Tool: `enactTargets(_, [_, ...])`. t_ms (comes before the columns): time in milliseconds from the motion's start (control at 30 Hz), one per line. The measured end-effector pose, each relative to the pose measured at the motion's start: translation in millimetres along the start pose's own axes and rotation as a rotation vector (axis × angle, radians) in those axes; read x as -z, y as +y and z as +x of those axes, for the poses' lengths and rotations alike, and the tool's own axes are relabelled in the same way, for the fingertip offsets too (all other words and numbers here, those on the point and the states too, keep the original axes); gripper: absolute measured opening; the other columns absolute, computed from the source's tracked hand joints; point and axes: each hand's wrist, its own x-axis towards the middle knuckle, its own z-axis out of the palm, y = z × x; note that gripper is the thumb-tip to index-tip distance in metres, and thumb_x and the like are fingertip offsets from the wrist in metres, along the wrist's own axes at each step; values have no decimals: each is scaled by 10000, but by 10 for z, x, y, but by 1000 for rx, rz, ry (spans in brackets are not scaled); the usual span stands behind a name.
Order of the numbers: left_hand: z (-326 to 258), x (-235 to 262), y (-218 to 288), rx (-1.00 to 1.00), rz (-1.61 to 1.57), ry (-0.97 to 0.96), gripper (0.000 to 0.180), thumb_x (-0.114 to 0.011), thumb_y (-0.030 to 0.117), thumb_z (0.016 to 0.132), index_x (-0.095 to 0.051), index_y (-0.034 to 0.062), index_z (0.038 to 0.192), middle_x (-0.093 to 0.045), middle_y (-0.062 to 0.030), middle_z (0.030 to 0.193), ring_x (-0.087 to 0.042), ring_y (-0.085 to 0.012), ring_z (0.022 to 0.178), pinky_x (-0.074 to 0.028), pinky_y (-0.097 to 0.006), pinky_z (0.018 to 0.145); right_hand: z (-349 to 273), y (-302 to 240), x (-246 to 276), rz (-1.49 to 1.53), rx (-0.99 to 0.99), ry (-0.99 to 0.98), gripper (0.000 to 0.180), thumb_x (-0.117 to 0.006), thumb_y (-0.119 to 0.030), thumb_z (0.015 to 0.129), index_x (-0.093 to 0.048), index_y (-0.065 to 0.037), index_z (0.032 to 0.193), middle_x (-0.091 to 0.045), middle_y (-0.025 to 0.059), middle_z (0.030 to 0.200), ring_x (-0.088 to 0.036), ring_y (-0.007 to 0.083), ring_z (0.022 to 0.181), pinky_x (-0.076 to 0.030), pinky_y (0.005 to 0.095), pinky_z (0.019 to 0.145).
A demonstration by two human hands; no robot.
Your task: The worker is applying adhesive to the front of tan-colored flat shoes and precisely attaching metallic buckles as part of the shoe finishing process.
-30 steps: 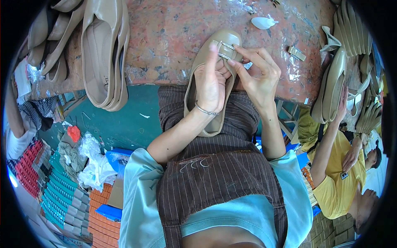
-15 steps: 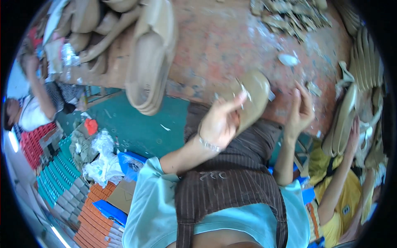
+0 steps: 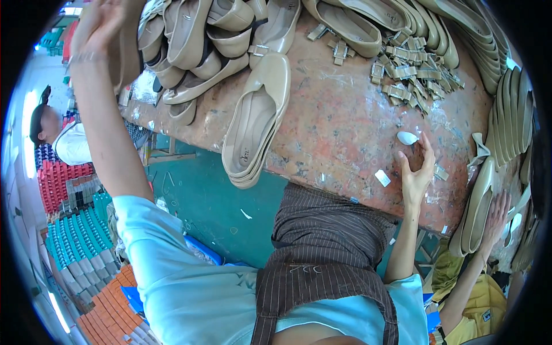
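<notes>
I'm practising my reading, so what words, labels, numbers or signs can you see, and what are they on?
I don't copy out lettering, but here is where marks show:
Front shoe stack: small dark lettering on the top insole.
Shoe near the top edge: dark insole mark, too small to read.
Brown striped apron: pale curly marks, letters or decoration, I can't tell.
Yellow shirt: small dark badge, unreadable.

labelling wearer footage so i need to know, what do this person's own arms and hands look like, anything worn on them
Both hands, left hand and right hand, are ungloved. A thin, pale bracelet circles the left wrist; none shows on the right. The left sleeve and right sleeve are light blue, leaving the forearms bare.
</notes>
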Motion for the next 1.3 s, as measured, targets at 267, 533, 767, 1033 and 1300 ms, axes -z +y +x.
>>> enactTargets(267, [-1683, -1315, -2247, -266, 1700, 44, 410, -728, 299, 770, -604, 80, 1095, -581, -130, 900, -616, -319, 753, -496, -385, 674, 55, 113, -30, -12, -80, 126, 529, -753, -81, 734, -571, -62, 1230, -618, 100, 1080, -561, 248, 1033, -439, 358, 922])
enactTargets(533, [-2202, -1140, -2636, -200, 1560, 35, 169, -550, 126, 908, -635, -18, 934, -622, -196, 789, -621, -344, 729, -465, -404, 664, 145, 267, -97, -81, 41, 101, 417, -780, -157, 702, -654, -83, 1093, -653, 71, 938, -561, 254, 982, -405, 367, 876])
enactTargets(767, [-2585, -2031, -2467, -130, 1244, 189, 246, -549, 93, 909, -443, -22, 720, -410, -123, 622, -352, -233, 566, -371, -372, 539, 49, 250, -47, 567, -133, 64, 106, -632, -27, 874, -578, -10, 964, -669, 64, 980, -589, 67, 846, -470, 218, 707])
enactTargets(1033, [-3462, -2491, -3402, 300, 1139, -142, 271, -547, 25, 847, -552, -52, 1107, -538, -248, 1008, -553, -438, 946, -458, -464, 795, -268, 64, 146, 656, -197, -50, 192, -631, 26, 858, -578, 37, 1042, -661, 108, 1035, -618, 134, 943, -509, 264, 836])
enactTargets(1300, [-3437, -2867, -3465, 716, -133, 78, 486, -493, -6, 909, -300, -56, 1352, -438, -218, 1307, -456, -291, 1243, -367, -401, 1066, -408, -75, 137, 314, -54, -144, 236, -721, -17, 774, -677, 9, 1004, -688, 86, 920, -644, 147, 817, -518, 284, 732])
